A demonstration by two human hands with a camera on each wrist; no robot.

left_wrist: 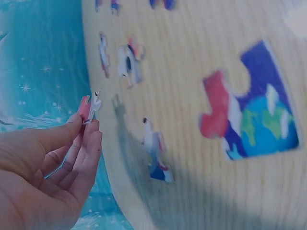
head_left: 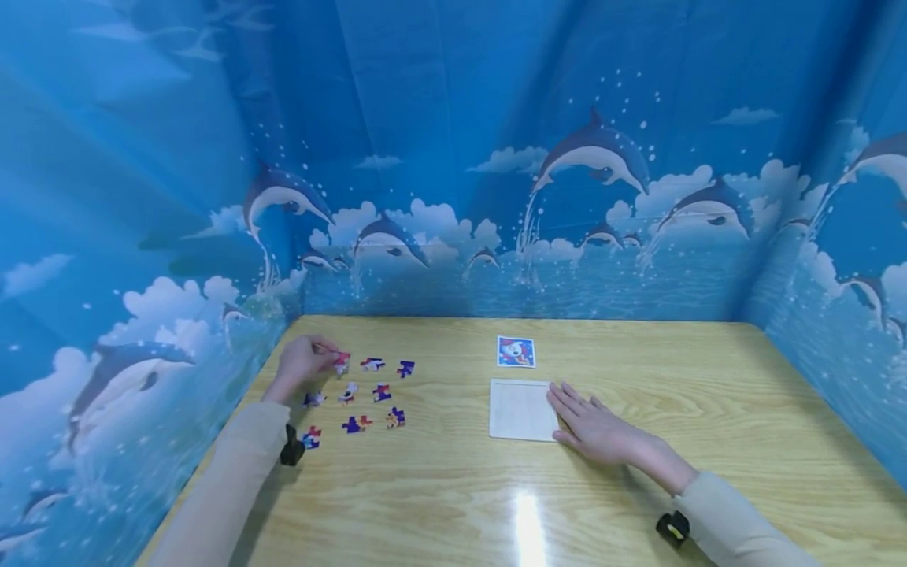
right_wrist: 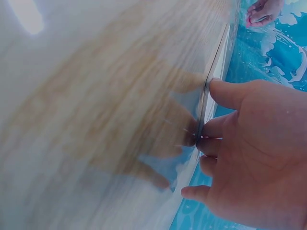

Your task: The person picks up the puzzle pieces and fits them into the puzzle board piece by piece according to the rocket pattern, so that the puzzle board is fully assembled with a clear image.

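At the far left of the table, my left hand [head_left: 305,364] pinches a red and white jigsaw piece [left_wrist: 89,109] between thumb and fingertips. The left wrist view shows this piece raised off the wooden surface. Several other jigsaw pieces lie spread close by, among them one with a green and blue globe [left_wrist: 266,122] and a purple and orange one [head_left: 395,418]. On the right, my right hand [head_left: 595,429] rests with extended fingers at the right edge of a flat white puzzle tray [head_left: 520,413]. Its thumb touches near the tray's lower right corner.
Behind the tray lies a small square picture card [head_left: 516,352] with a white cartoon figure on blue. The wooden table [head_left: 453,488] is bordered at the back and sides by a blue dolphin-print curtain [head_left: 439,157].
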